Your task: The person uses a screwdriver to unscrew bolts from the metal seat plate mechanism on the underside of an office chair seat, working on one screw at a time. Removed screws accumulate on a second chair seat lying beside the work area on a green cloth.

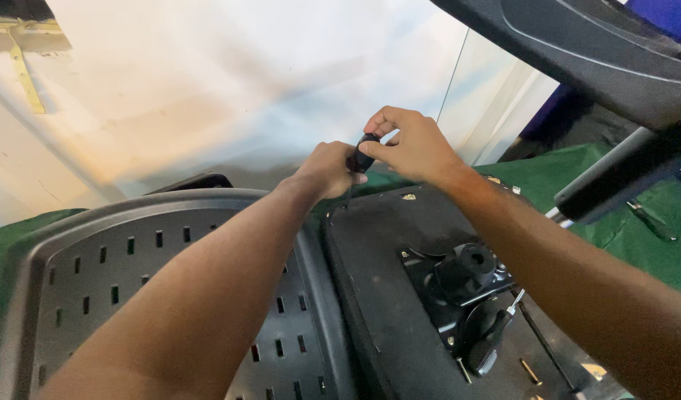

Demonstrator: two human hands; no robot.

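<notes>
Head view: both hands meet on a black screwdriver handle [362, 154] above the far edge of the seat underside [385, 252]. Left hand [327, 169] is wrapped around the handle; right hand [411, 146] pinches its top with fingertips. Slotted backrest [118, 274] lies left.

This looks like a workshop: black plastic office chair parts [170, 259] lie on a green cloth-covered table [636, 230] at the lower right, with small brass screws [531, 372] beside them.

black seat underside [385, 296], grey slotted backrest [133, 259], green cloth [636, 222]
</notes>
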